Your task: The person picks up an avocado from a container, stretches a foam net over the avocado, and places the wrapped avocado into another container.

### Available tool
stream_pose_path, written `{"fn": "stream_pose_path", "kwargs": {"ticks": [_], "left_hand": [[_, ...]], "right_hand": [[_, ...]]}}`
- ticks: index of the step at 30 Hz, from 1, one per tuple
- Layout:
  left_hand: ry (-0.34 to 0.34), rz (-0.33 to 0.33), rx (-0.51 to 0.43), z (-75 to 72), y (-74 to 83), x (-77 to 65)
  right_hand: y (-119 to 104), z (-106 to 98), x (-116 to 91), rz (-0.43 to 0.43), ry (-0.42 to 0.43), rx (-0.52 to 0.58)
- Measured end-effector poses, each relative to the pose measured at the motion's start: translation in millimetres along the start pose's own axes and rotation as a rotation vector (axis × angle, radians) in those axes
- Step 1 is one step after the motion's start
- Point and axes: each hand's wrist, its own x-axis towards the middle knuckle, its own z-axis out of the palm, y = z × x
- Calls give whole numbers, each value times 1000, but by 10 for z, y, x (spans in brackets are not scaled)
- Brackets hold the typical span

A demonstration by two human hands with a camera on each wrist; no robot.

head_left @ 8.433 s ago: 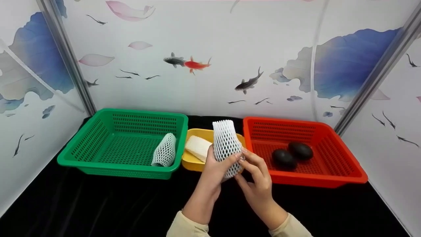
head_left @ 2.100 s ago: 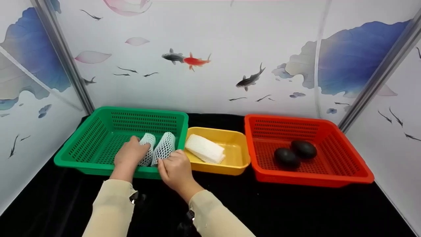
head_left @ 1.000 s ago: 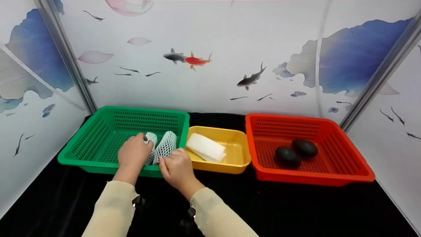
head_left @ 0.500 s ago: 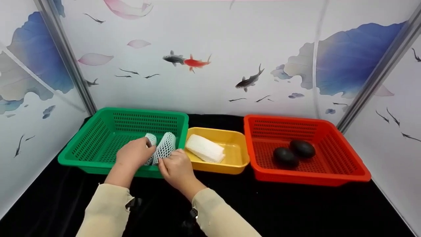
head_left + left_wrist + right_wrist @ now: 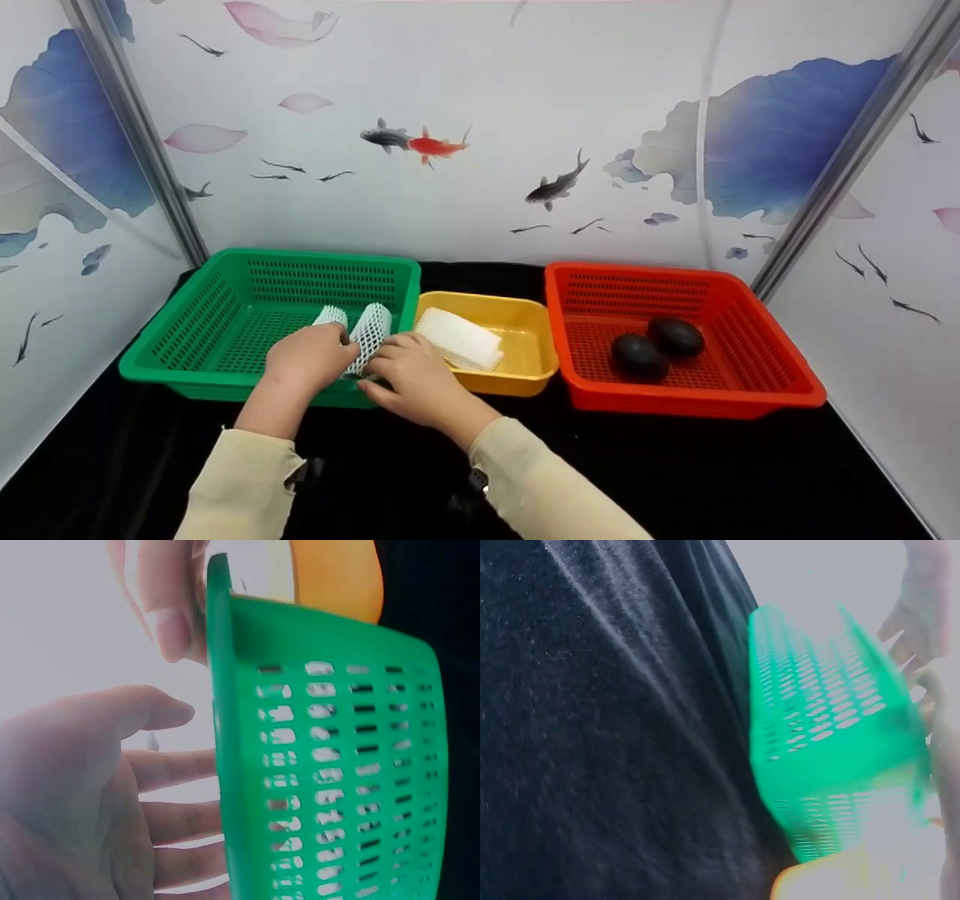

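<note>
In the head view, two white foam net sleeves lie side by side in the green basket (image 5: 195,377), near its right wall. My left hand (image 5: 307,356) reaches over the front rim and partly covers the left sleeve (image 5: 331,315). Its thumb stands apart from its extended fingers in the left wrist view. My right hand (image 5: 420,382) lies over the basket's front right corner, its fingers loosened and at the near part of the right sleeve (image 5: 373,326). Whether those fingertips press on the net is hard to see. The sleeves' near ends are mostly hidden.
A yellow container (image 5: 521,345) with a flat stack of white foam nets (image 5: 459,340) stands between the baskets. In the red basket (image 5: 750,394) lie two black egg-shaped objects (image 5: 639,357). Patterned white panels wall the black cloth in behind and at both sides.
A foam net sleeve held by both hands 8.4 seconds ago now lies in the green basket. My right hand's curled fingers have loosened; my left hand has shifted slightly toward the right sleeve.
</note>
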Motion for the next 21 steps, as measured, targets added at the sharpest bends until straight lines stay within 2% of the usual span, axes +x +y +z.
{"fn": "stream_pose_path", "kwargs": {"ticks": [6, 11, 21], "left_hand": [[43, 16, 32, 25, 152, -51], [98, 52, 49, 78, 302, -93], [158, 132, -4, 201, 658, -71]], "right_hand": [[57, -276, -109, 53, -113, -33], [158, -433, -252, 101, -138, -32], [449, -816, -569, 260, -250, 32]]}}
